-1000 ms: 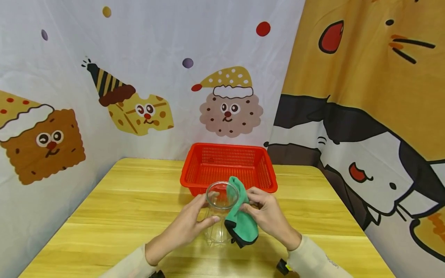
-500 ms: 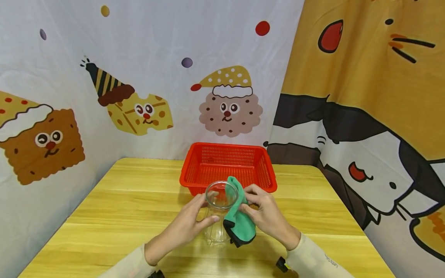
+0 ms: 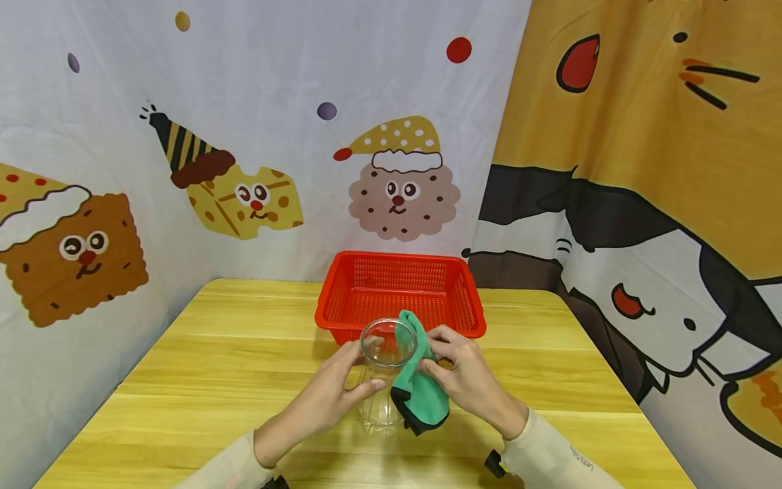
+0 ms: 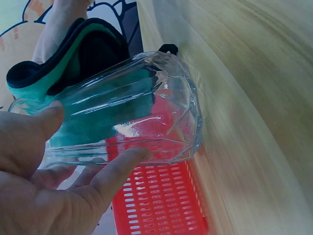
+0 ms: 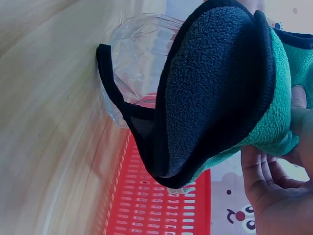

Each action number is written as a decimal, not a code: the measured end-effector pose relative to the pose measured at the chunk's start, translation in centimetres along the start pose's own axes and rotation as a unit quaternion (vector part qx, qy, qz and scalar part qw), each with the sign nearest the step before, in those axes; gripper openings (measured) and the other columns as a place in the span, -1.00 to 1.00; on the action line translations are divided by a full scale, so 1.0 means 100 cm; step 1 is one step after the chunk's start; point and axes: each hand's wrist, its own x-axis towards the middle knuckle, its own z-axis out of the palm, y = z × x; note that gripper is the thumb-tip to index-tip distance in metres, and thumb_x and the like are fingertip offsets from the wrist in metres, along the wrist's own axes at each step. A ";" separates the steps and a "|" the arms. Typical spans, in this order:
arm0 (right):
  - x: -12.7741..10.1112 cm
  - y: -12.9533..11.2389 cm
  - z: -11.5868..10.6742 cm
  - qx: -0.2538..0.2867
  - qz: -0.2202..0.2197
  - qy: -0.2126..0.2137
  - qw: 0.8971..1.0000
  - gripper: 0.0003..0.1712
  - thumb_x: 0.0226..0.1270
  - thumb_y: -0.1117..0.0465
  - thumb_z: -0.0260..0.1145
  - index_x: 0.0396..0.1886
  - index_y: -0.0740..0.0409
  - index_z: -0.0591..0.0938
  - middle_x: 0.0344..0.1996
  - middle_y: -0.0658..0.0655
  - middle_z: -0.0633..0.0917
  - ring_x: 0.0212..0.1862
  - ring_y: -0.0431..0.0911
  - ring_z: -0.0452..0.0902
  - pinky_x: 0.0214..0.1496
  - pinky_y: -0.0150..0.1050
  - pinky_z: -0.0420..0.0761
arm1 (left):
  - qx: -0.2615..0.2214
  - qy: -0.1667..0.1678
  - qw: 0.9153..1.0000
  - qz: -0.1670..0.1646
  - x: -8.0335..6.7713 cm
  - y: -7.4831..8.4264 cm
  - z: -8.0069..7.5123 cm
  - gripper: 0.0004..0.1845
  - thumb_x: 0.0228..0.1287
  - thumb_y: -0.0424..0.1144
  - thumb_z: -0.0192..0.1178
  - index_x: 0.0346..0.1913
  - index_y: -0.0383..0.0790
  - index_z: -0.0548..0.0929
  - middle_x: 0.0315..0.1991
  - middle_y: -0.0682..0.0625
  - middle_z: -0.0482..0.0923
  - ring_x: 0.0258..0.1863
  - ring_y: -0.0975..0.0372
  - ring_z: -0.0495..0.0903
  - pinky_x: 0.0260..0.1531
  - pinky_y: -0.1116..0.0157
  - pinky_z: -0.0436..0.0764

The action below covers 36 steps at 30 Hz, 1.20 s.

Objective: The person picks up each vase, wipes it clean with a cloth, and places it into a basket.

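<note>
The left hand (image 3: 324, 401) grasps a clear faceted glass (image 3: 385, 380) from its left side, thumb and fingers curled round the wall, which steadies the glass upright on the bench (image 3: 201, 353) while the other hand works on it. The right hand (image 3: 467, 380) pinches a green cloth (image 3: 421, 387) with a black edge; part of the cloth is folded over the rim on the right side of the glass, and the rest hangs down outside the wall, just right of the left grip. The left wrist view shows the green cloth (image 4: 73, 63) through the glass (image 4: 142, 117), so 1 fold lies inside the mouth. The right wrist view shows the cloth (image 5: 220, 93) draped thick and doubled, its black hem trailing toward the bench. Directly beyond both grips stands a red basket (image 3: 400, 288), its near wall close behind the glass, so room to move away from the person is short. To the left of the left grip and to the right of the right grip the bench lies open up to its edges, and the near bench edge lies just under the 2 sleeves.
</note>
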 end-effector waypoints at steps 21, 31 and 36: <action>0.002 -0.004 -0.004 -0.084 -0.025 -0.042 0.995 -0.84 0.47 0.26 0.68 -0.02 0.02 0.98 0.01 0.04 0.82 -0.04 -0.15 0.79 -0.05 -0.32 0.90 | -0.007 0.000 1.000 0.007 0.000 0.000 0.001 -0.32 0.69 -0.05 0.47 0.69 -0.10 0.51 0.39 -0.12 0.74 0.36 -0.09 0.83 0.41 -0.27 0.83; 0.001 -0.002 -0.004 -0.104 -0.018 -0.096 0.990 -0.93 0.48 0.15 0.67 -0.14 0.00 0.95 -0.09 -0.02 0.76 -0.12 -0.29 0.71 -0.14 -0.38 0.82 | -0.003 0.002 1.000 0.007 0.000 0.002 -0.001 -0.32 0.68 -0.07 0.47 0.70 -0.06 0.50 0.39 -0.08 0.74 0.36 -0.07 0.84 0.41 -0.29 0.82; 0.000 0.002 -0.002 -0.106 -0.016 -0.119 0.987 -0.68 0.48 0.14 0.66 -0.48 -0.04 0.73 -0.17 -0.03 0.71 -0.19 -0.38 0.59 -0.20 -0.43 0.78 | -0.006 0.000 1.000 0.003 -0.002 0.002 0.000 -0.33 0.68 -0.06 0.46 0.69 -0.05 0.50 0.39 -0.09 0.73 0.36 -0.09 0.84 0.40 -0.32 0.82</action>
